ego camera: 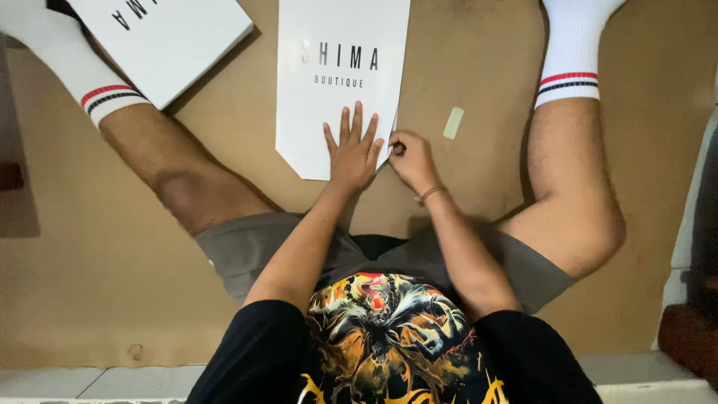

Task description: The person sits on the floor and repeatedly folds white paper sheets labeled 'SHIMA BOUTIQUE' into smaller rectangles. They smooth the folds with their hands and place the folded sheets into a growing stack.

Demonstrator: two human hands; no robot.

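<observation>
A flat white paper bag point(329, 82) with dark lettering lies on the brown cardboard sheet point(479, 75) between my spread legs. My left hand point(351, 150) presses flat on its near end, fingers spread apart. My right hand point(410, 158) sits at the bag's near right corner, fingers curled and pinching the bag's edge. A thin cord bracelet circles my right wrist.
A second white flat bag or box point(176, 37) lies at the upper left beside my left leg. A small pale green strip point(453, 123) rests on the cardboard right of the bag. My legs in white socks flank the work. A white ledge runs along the right.
</observation>
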